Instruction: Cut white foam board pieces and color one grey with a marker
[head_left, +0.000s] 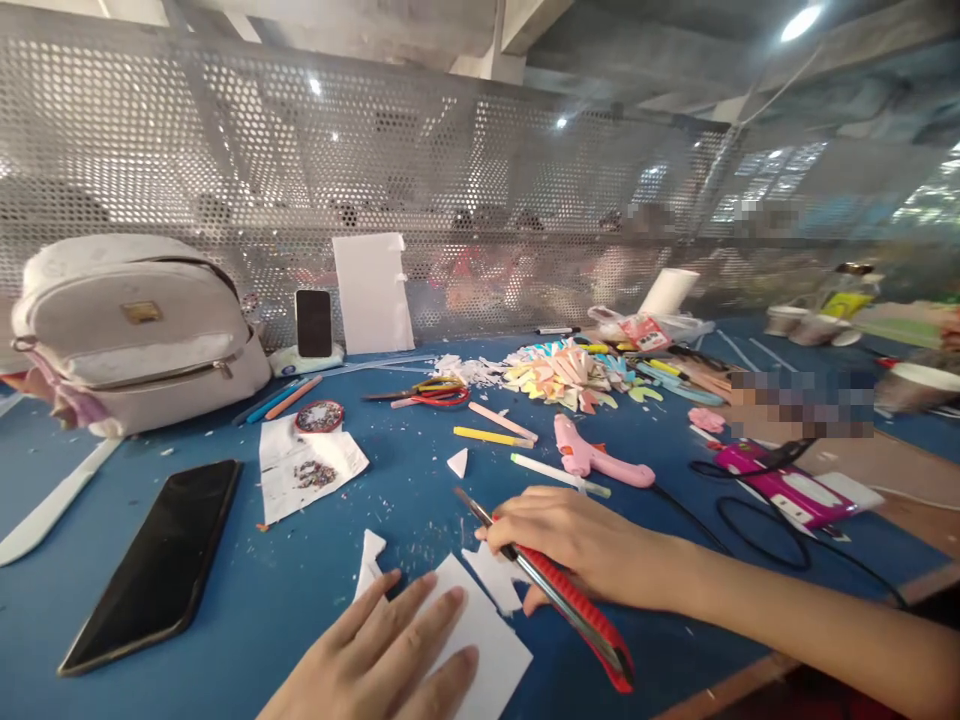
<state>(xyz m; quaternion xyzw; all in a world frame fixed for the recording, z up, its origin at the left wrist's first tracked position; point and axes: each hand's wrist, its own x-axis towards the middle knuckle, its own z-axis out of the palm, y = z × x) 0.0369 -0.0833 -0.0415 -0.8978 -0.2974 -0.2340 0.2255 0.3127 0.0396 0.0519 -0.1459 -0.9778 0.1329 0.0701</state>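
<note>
My left hand (390, 655) lies flat with its fingers spread, pressing on a white sheet of card or foam board (491, 655) near the table's front edge. In my right hand (574, 540) is a red utility knife (577, 615), its blade tip pointing up and left above the tabletop. White cut scraps (496, 577) lie beneath and beside the right hand. Another white offcut (370, 560) sits just beyond my left fingertips. Farther off rests a small white triangle (457, 462).
A pink glue gun (600, 455) with a black cord lies right of centre, near several markers (491, 437). Scissors (431, 392) and a pile of coloured cut pieces (562, 375) are behind. At left are a large black phone (154, 565) and a pale backpack (139, 335). A magenta power strip (787, 485) sits right.
</note>
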